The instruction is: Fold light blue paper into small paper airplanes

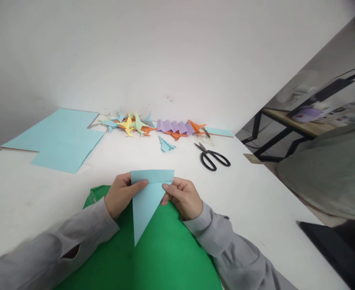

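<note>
A light blue sheet of paper [147, 197] is held up between both hands, over green cloth. One side is folded diagonally, so it narrows to a point at the bottom, with a straight strip along the top. My left hand [121, 195] pinches its left side, thumb on the front face. My right hand [185, 197] grips the right side, the thumb at the crease under the strip and the other fingers partly hidden behind. Past the hands, a small folded blue paper shape [166, 144] lies on the white table [105, 159].
Black-handled scissors [211, 156] lie right of centre. Blue sheets [65, 137] are stacked at the left. Folded paper cranes [132, 124] and a pleated purple paper [175, 127] line the wall. A dark flat object [331, 245] is at the right edge, and green cloth [165, 257] is in front.
</note>
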Action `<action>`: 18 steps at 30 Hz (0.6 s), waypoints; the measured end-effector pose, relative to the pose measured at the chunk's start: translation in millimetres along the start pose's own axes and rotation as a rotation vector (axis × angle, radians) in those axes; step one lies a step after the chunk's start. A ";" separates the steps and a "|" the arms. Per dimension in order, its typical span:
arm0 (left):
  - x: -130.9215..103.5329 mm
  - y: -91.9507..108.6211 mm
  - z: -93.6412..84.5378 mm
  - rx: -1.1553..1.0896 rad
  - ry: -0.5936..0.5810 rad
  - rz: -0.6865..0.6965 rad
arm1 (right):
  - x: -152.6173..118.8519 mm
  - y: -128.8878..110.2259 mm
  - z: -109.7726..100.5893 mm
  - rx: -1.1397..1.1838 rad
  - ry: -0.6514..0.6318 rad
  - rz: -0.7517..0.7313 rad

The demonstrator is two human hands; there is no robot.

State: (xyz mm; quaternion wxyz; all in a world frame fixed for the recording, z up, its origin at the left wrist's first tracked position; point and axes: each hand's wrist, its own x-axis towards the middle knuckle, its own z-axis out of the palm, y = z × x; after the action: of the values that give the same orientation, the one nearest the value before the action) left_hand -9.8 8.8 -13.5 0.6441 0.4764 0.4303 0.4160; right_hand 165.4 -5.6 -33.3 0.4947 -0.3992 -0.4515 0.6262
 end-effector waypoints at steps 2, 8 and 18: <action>-0.2 -0.2 0.0 0.017 0.011 0.005 | 0.0 0.1 -0.6 -0.011 -0.001 -0.005; 0.6 -0.7 -0.5 0.018 0.006 0.003 | 0.3 0.6 -0.6 0.001 -0.008 -0.006; -1.0 2.4 0.4 -0.013 -0.078 0.004 | 0.2 -6.3 3.6 0.159 0.074 0.050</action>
State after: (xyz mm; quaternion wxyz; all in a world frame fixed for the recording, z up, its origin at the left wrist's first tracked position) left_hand -10.0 8.3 -10.9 0.6626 0.4888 0.4013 0.4012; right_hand 163.6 -5.4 -26.3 0.5252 -0.3926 -0.3717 0.6572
